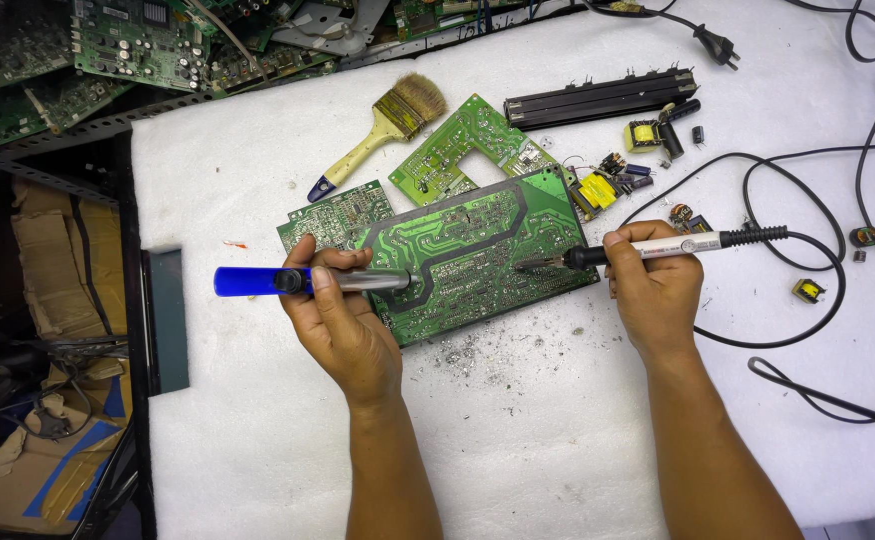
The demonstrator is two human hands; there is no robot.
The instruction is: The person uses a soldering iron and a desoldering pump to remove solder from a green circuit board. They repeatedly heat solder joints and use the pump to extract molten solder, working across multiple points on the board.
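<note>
Holding a blue-handled desoldering pump [308, 281], the left hand [343, 325] rests on the large green circuit board [473, 255]. The right hand [658, 290] grips a soldering iron [648, 248], its tip touching this board, which lies between both hands on the white counter [518, 430].

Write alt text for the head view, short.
Two hands work over a green circuit board on a white padded table: the left hand holds a blue-handled suction tool, the right hand a soldering iron, tip on the board. A paintbrush, smaller boards and loose parts lie behind.

Left hand [343, 325] gripping desoldering pump [308, 281], right hand [658, 290] soldering iron [648, 248], circuit board [468, 255]
</note>
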